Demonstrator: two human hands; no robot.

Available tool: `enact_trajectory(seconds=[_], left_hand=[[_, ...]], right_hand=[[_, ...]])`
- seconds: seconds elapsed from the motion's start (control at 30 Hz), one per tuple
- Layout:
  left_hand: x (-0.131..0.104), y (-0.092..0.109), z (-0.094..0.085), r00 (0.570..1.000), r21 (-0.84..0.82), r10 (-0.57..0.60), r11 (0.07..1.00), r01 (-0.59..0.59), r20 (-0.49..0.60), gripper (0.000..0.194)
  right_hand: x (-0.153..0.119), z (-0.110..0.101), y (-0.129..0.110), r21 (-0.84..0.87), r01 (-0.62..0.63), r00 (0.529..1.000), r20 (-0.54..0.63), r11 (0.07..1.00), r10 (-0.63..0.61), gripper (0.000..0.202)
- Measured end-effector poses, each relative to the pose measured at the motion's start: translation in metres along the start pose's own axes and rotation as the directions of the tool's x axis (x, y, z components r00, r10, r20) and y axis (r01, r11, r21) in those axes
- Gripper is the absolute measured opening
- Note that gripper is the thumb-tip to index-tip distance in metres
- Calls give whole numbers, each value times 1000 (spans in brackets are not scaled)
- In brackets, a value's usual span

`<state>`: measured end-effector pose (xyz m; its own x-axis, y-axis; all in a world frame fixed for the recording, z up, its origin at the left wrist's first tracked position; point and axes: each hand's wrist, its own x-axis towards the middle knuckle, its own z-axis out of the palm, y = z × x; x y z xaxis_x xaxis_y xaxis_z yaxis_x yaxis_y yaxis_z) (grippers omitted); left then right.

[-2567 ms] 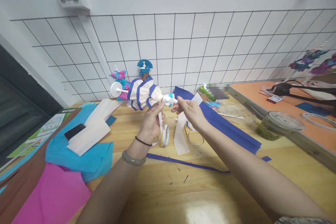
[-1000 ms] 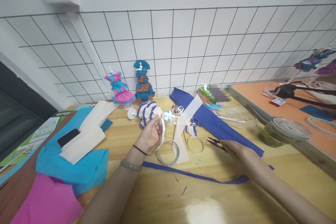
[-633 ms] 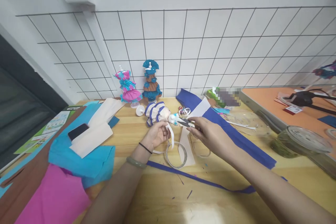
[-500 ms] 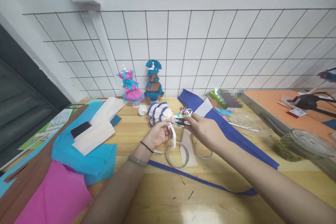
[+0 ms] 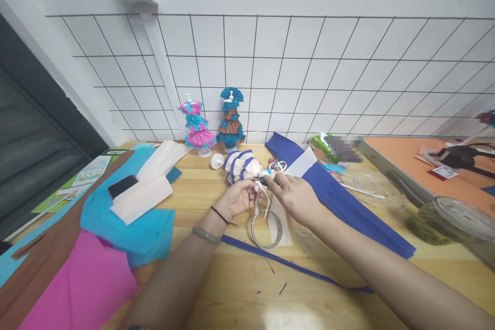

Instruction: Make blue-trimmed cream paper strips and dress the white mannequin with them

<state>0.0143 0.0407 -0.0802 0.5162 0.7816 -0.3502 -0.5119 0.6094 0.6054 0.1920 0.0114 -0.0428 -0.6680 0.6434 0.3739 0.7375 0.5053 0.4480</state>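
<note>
A miniature dress form in a white skirt with blue stripes (image 5: 244,164) lies on its side, its round white base (image 5: 217,161) to the left. Just in front of its upper end, my left hand (image 5: 243,197) pinches a narrow white strip (image 5: 264,197) that hangs down in a curl. My right hand (image 5: 296,196) is closed around a small black scissors-like tool (image 5: 262,180), its tip at the strip beside my left fingers. My right fingers partly hide the tool and the form's upper end. Below the hands lies a roll of tape (image 5: 266,229).
Two dressed miniature forms, pink-blue (image 5: 198,129) and brown-teal (image 5: 231,121), stand by the wall. Blue crepe paper (image 5: 340,201) lies right, with a thin blue strip (image 5: 286,264) in front. Coloured sheets (image 5: 77,278) and a phone (image 5: 122,186) lie left. A wide tape roll (image 5: 444,221) stands right.
The view has shifted slightly, so everything sits a little further right. The black tool has come closer to my left fingers at the white strip.
</note>
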Motion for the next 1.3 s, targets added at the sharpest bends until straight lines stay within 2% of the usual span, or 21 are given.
enact_trajectory(seconds=[0.3,0.63,0.9,1.03,1.13,1.2,1.3], left_hand=[[1,-1,-1,1000,-1,5,1000,-5,14,11],[1,-1,-1,1000,19,3,1000,-4,25,11],[1,-1,-2,1000,17,7,1000,-8,26,18],[3,-2,-4,1000,4,9,1000,-9,26,22],[3,-2,-6,1000,5,14,1000,-14,16,20],[3,-1,-7,1000,6,14,1000,-14,7,21],[3,-1,-6,1000,5,5,1000,-5,-13,13]], right_hand=[[1,4,3,30,22,1000,-6,999,-22,30],[-2,13,12,28,96,992,-80,995,-93,26],[-4,18,13,98,60,994,-102,993,-50,24],[-14,17,14,112,-33,996,-80,993,42,30],[-33,12,18,158,-167,982,-63,973,179,33],[-54,8,23,212,-291,952,-29,933,304,35],[-94,6,29,275,-453,891,107,848,442,39]])
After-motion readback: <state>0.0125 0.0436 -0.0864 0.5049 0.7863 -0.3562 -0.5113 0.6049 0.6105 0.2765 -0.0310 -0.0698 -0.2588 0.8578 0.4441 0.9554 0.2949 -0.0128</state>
